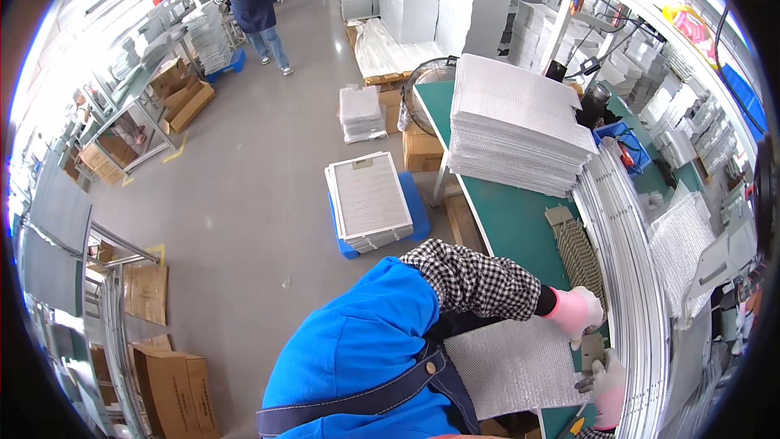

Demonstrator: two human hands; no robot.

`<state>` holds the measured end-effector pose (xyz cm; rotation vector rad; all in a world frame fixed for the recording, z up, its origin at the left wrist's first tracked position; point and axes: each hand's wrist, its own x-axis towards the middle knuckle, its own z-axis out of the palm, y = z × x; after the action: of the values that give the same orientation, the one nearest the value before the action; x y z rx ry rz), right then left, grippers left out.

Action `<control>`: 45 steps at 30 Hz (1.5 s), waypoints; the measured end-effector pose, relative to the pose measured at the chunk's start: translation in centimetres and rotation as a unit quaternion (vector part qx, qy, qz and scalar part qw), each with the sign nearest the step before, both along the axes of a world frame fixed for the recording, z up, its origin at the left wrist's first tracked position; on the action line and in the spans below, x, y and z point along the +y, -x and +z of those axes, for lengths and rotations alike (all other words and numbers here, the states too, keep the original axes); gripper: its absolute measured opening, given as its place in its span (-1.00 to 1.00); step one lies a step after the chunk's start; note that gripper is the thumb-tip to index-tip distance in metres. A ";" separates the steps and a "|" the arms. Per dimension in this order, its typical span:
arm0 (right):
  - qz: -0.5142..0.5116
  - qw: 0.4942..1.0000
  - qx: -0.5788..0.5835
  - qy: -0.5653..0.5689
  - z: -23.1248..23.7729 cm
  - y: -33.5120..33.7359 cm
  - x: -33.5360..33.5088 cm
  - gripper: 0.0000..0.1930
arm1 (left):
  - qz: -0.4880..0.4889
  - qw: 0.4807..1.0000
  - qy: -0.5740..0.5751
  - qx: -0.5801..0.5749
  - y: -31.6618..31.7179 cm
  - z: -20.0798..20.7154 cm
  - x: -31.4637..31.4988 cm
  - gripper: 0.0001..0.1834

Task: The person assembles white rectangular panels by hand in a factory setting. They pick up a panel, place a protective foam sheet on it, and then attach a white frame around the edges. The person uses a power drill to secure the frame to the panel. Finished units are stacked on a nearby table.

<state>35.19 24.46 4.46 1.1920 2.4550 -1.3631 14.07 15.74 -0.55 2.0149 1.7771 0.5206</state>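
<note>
Blue shirt [357, 317] nearest us | our left hand [577, 311] by tan clips [578, 254], right hand [608, 386] touching tan plate [593, 348] beside mesh [512, 362] | we can't tell if they pinch

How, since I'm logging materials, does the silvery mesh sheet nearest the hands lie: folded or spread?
Spread: the mesh sheet lies flat, no fold showing.

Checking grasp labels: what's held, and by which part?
Right hand appears to hold the small beige plate by its lower edge; whether the left hand grips can't be told.
</note>
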 end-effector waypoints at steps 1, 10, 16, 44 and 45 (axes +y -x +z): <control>0.046 0.999 -0.010 -0.018 0.4 0.4 0.0 -0.83 | -0.008 1.000 -0.013 0.000 0.1 -0.2 0.0 -0.50; 0.056 0.980 -0.002 -0.193 -1.0 -0.1 2.3 -0.37 | -0.044 0.981 -0.074 -0.176 2.3 -2.5 0.3 -0.56; 0.061 0.990 0.028 -0.124 -3.8 -3.7 2.9 -0.42 | -0.025 0.976 -0.048 -0.210 2.4 -2.7 1.0 -0.66; 0.008 0.985 0.071 -0.154 0.2 -4.6 -4.6 -0.74 | -0.276 0.951 0.058 0.130 -3.5 3.1 2.2 -0.30; 0.021 0.984 0.074 -0.160 0.2 -4.5 -4.4 -0.74 | -0.283 0.945 0.070 0.148 -3.4 3.2 2.2 -0.29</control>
<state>39.67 20.06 4.70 1.1203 2.8714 -1.1139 17.51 17.99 2.69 2.4482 1.2298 -0.0892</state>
